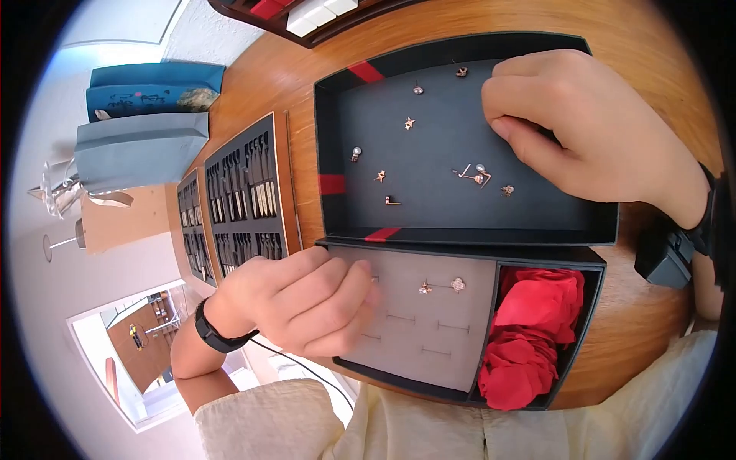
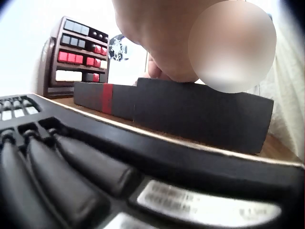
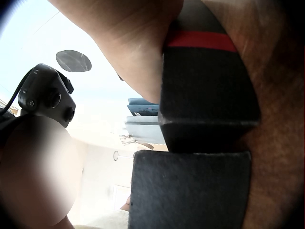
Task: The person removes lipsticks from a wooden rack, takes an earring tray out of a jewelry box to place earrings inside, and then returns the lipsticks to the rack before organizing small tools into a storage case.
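In the head view my left hand (image 1: 310,303) has its fingers bent over the grey slotted pad (image 1: 399,360) of a black jewellery box, fingertips slightly blurred and thumb hidden. Two earrings (image 1: 458,284) sit in the pad's upper slots. My right hand (image 1: 571,115) is over the right side of the black lid (image 1: 429,215), fingers curled and thumb close to the index finger. I cannot tell whether either hand pinches a small earring. Scattered inside the lid lie several stud earrings, among them a star one (image 1: 409,123), a pearl one (image 1: 356,153) and a little cluster (image 1: 479,176).
Red fabric petals (image 1: 533,330) fill the box's right compartment. Left of the box are black trays (image 1: 245,192) of dark-handled tools. Blue and grey paper bags (image 1: 142,149) stand behind them. A dark rack (image 2: 78,57) with coloured blocks is at the far side.
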Available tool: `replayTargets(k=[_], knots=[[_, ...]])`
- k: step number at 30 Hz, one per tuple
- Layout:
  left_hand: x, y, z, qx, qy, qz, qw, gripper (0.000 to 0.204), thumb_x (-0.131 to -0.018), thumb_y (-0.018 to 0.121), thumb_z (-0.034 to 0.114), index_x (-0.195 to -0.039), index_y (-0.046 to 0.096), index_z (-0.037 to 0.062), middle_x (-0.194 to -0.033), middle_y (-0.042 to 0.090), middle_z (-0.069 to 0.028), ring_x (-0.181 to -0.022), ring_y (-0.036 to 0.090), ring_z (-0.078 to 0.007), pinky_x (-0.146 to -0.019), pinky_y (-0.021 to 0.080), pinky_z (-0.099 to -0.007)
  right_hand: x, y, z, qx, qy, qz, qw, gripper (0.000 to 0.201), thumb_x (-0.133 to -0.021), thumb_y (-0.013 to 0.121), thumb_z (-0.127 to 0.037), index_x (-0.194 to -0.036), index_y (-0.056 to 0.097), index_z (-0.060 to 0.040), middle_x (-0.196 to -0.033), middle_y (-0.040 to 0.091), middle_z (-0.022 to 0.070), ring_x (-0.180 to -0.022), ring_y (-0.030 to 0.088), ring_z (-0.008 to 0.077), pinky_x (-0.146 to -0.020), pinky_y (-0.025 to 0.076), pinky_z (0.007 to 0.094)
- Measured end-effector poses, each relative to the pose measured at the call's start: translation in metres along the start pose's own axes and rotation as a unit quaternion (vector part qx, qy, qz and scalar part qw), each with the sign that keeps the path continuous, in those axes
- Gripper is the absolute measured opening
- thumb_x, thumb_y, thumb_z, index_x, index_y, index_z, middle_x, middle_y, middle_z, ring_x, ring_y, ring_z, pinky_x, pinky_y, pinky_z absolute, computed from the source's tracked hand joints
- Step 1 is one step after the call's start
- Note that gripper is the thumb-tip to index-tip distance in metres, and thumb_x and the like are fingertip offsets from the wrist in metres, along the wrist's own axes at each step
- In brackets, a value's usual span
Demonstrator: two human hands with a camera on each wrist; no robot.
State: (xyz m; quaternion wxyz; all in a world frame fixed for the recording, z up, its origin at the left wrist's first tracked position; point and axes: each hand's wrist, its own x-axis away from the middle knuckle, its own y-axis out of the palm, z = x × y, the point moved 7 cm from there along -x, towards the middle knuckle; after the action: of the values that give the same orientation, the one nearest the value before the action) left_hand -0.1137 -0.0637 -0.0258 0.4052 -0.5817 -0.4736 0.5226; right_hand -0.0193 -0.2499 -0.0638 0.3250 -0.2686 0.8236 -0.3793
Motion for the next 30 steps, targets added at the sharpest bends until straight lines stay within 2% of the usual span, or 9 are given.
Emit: replayTargets(k=[1,3,5,7,14,20,22,28,30], knots=[[0.003,0.0,0.002,-0.016,0.008,-0.003,1.0,0.02,-0.076,0.069,0.003,-0.089,0.054,0.0024,-0.086,0.06,-0.0079,-0.065,0.057,-0.0163,-0.055,0.047,-0.0258,-0.005,-0.004,-0.01,-0.001,-0.001,-0.001,1.0,0.005,-0.079,0.059,0.001,-0.08,0.054,0.0007,-0.073,0.052,0.0159,-0.07,0.055,0.0358,-0.062,0.043,0.0424],[0.005,0.001,0.002,-0.019,0.007,-0.004,1.0,0.021,-0.076,0.07,0.003,-0.089,0.054,0.0022,-0.085,0.06,-0.0078,-0.065,0.056,-0.0162,-0.055,0.047,-0.0255,-0.012,-0.012,-0.027,0.026,0.054,-0.003,0.998,0.005,-0.079,0.059,0.001,-0.08,0.053,0.0006,-0.072,0.051,0.0158,-0.068,0.053,0.0357,-0.061,0.042,0.0424],[0.006,0.001,0.004,-0.022,0.003,-0.005,1.0,0.022,-0.076,0.071,0.003,-0.089,0.053,0.0021,-0.084,0.059,-0.0076,-0.065,0.056,-0.0161,-0.054,0.047,-0.0252,-0.003,-0.001,-0.004,0.01,0.03,-0.011,0.999,0.005,-0.079,0.058,0.001,-0.079,0.053,0.0006,-0.072,0.05,0.0159,-0.068,0.052,0.0357,-0.061,0.042,0.0423],[0.004,0.002,-0.003,0.031,-0.066,-0.025,0.997,0.028,-0.076,0.079,0.005,-0.092,0.057,0.001,-0.085,0.064,-0.0101,-0.065,0.059,-0.0186,-0.054,0.051,-0.0268,-0.003,0.003,0.001,-0.003,0.008,-0.016,1.0,0.005,-0.078,0.058,0.001,-0.079,0.053,0.0006,-0.072,0.05,0.016,-0.067,0.052,0.0357,-0.06,0.041,0.0422],[0.002,0.005,-0.005,0.064,-0.074,-0.007,0.995,0.024,-0.073,0.079,0.004,-0.089,0.061,0.0007,-0.081,0.064,-0.0094,-0.065,0.061,-0.019,-0.054,0.051,-0.0264,-0.003,0.003,0.002,0.006,-0.005,-0.031,0.999,0.005,-0.077,0.057,0.003,-0.079,0.052,0.0012,-0.073,0.05,0.0164,-0.069,0.051,0.0361,-0.061,0.04,0.0421],[0.007,0.0,-0.012,0.104,-0.088,-0.028,0.99,0.024,-0.074,0.077,0.007,-0.093,0.064,0.0001,-0.086,0.065,-0.0108,-0.07,0.063,-0.0207,-0.058,0.053,-0.027,-0.002,0.003,0.004,0.004,0.008,-0.03,0.999,0.005,-0.077,0.056,0.003,-0.079,0.052,0.0015,-0.073,0.049,0.016,-0.069,0.051,0.036,-0.061,0.04,0.0416],[0.01,-0.002,-0.018,0.14,-0.121,-0.033,0.982,0.024,-0.075,0.075,0.007,-0.095,0.065,-0.0004,-0.09,0.066,-0.0122,-0.072,0.064,-0.0222,-0.059,0.054,-0.0277,-0.002,0.004,0.004,0.003,0.014,-0.036,0.999,0.005,-0.077,0.056,0.003,-0.079,0.052,0.0016,-0.073,0.049,0.016,-0.069,0.051,0.0361,-0.061,0.04,0.0415],[0.008,-0.001,-0.022,0.165,-0.149,-0.055,0.973,0.027,-0.073,0.068,0.007,-0.099,0.066,-0.0014,-0.094,0.065,-0.0134,-0.074,0.064,-0.0238,-0.059,0.053,-0.028,-0.008,0.002,-0.007,0.017,0.021,-0.04,0.999,0.004,-0.077,0.056,0.003,-0.079,0.052,0.0017,-0.072,0.049,0.0161,-0.068,0.051,0.0361,-0.061,0.04,0.0411],[0.004,-0.001,-0.021,0.162,-0.147,-0.062,0.974,0.028,-0.072,0.068,0.007,-0.098,0.066,-0.0014,-0.094,0.065,-0.0133,-0.074,0.064,-0.0234,-0.059,0.052,-0.0282,-0.015,-0.005,-0.024,0.028,0.1,-0.004,0.995,0.004,-0.077,0.056,0.003,-0.079,0.052,0.0017,-0.072,0.049,0.0161,-0.068,0.052,0.036,-0.061,0.04,0.0409]])
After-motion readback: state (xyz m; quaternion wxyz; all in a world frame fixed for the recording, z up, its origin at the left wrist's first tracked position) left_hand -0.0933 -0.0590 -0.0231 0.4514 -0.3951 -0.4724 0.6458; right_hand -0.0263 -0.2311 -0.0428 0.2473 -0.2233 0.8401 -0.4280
